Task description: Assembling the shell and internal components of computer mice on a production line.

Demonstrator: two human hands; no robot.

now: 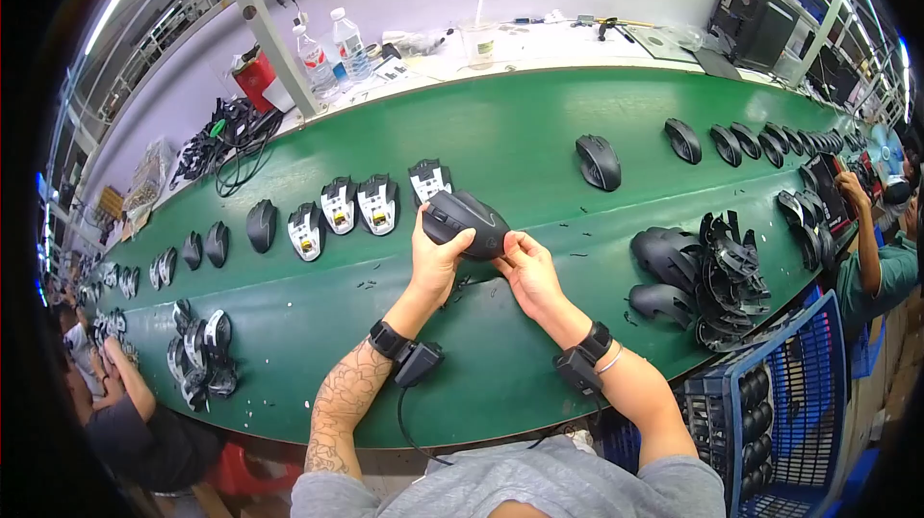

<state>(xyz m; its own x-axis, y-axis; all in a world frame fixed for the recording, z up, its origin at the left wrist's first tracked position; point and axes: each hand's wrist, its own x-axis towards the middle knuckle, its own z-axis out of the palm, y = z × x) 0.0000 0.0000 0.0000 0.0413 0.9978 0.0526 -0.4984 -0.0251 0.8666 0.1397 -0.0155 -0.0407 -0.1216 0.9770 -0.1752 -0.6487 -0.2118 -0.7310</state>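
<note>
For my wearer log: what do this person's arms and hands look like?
Left hand and right hand are ungloved, sleeves short and grey. Each arm has a black wrist strap and boxy module, the left trailing a cable. Line tattoos mark the left forearm; a thin bracelet circles the right wrist.

Passage between right grip (534, 279) and shell pile (736, 272); mouse bases (338, 198) block beyond left grip (434, 266).
</note>
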